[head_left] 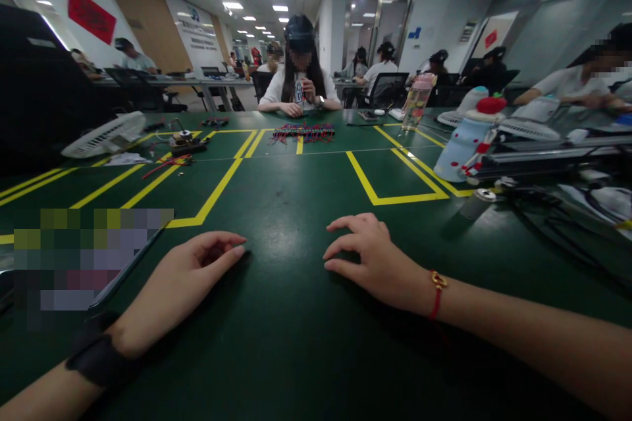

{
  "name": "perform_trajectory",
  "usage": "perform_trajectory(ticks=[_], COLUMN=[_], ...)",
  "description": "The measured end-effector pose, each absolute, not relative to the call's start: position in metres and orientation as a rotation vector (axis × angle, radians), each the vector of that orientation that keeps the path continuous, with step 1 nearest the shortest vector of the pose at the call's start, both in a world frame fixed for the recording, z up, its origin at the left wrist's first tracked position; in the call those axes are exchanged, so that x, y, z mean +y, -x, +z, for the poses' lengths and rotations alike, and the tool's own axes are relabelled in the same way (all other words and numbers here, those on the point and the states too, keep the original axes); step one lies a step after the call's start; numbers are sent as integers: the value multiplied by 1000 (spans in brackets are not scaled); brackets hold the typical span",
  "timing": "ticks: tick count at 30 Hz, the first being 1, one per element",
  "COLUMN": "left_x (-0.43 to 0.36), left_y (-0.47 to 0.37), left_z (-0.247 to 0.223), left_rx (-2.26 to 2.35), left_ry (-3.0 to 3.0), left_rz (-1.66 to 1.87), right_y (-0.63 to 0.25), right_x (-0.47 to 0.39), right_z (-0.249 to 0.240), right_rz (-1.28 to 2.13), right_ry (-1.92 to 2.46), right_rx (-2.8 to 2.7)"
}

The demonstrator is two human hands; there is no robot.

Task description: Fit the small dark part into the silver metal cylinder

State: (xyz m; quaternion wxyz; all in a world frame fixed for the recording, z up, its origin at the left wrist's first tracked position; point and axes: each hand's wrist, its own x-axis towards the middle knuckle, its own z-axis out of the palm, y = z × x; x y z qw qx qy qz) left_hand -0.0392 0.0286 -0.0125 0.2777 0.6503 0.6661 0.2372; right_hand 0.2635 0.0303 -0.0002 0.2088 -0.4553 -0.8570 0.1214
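Note:
My left hand rests low over the green table, fingers curved and a gap between thumb and fingers, holding nothing. A black band is round that wrist. To its left lies a flat, pixelated object. Facing it across a stretch of green surface, my right hand has its fingers apart and nothing in them. A red cord bracelet circles the right wrist. Beyond this hand, yellow tape marks out shapes on the table.
A metal can, a blue bottle and dark cables are at the right. Red and blue wired parts lie at the far middle, before a seated person. A white fan part and a small motor-like part are far left.

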Motion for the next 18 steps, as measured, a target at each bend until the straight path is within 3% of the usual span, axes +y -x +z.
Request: perform_trajectory(ticks=[7,12,18], left_x=[27,24,24], left_y=[37,31,36], left_z=[-11,-6,-11], left_rx=[1785,1774,1770], left_ry=[-1770,-1749,-1746], left_rz=[601,597,596], right_y=[-405,-479,-488], right_x=[55,60,61], right_z=[38,50,47], right_rz=[-355,-220,-122], right_ry=[1597,2259,2342], right_rx=[-1984,-1745,-1723])
